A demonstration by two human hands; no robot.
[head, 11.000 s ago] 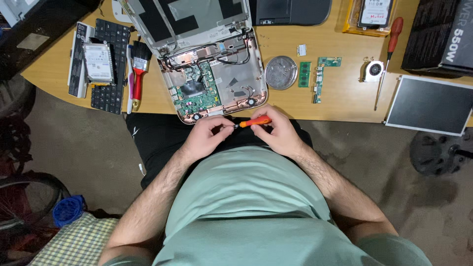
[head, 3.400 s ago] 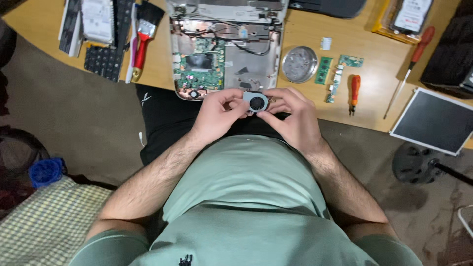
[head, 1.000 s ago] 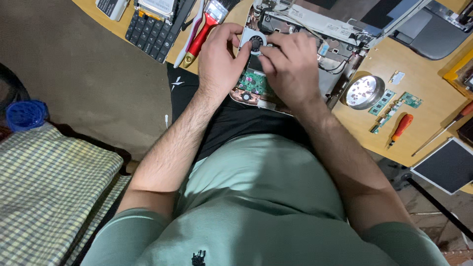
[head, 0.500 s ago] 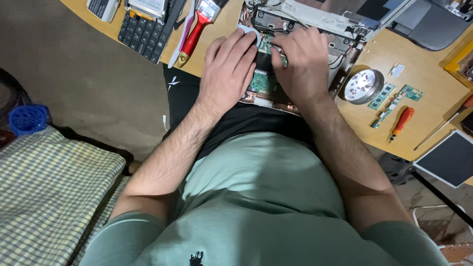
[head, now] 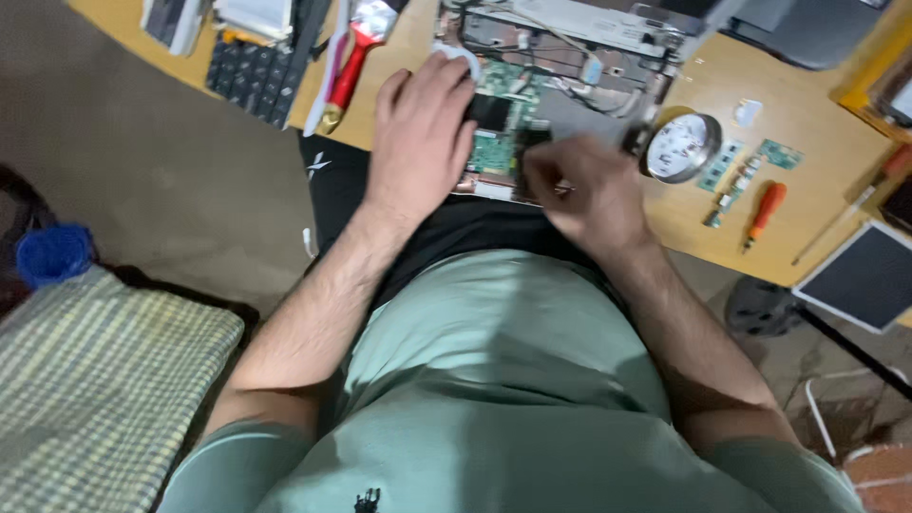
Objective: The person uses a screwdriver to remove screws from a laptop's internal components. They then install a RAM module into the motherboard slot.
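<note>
left hand: palm down on the near-left corner of the opened laptop chassis with exposed green circuit board. Fingers stretched forward and close together, covering whatever sits under them; can't tell if they grip anything.
right hand: motion-blurred, at the near edge of the chassis just right of the green board. Fingers curled inward; contents of the grip not readable.
hands: near each other, not touching, board visible between them.
chassis: lies at the near edge of the tan wooden table, directly ahead of the person's torso, cables running across its far half.
round silver metal tin: on the table just right of the chassis.
small green memory modules: right of the tin, laid loose.
orange-handled screwdriver: beside the modules, near the table edge, untouched.
red-handled brush: left of the chassis.
detached black keyboard: further left of the brush.
</note>
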